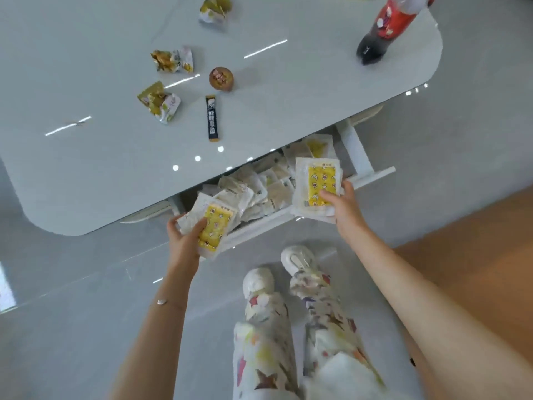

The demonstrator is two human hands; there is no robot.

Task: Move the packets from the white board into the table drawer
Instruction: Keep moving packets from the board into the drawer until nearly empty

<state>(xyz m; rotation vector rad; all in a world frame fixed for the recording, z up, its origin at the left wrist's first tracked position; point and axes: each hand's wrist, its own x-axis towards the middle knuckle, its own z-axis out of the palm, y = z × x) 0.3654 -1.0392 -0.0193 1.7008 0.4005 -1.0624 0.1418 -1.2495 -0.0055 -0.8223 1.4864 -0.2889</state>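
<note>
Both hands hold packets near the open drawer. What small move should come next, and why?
Probably lower both stacks and let go. The left hand grips a stack of white packets with yellow labels at the front edge of the open white drawer, and the right hand grips a similar stack over its right part. The drawer already holds many packets.

Printed in white down the black stick sachet (212, 118), at eleven o'clock from the drawer (377, 174): characters too blurred to read.
</note>
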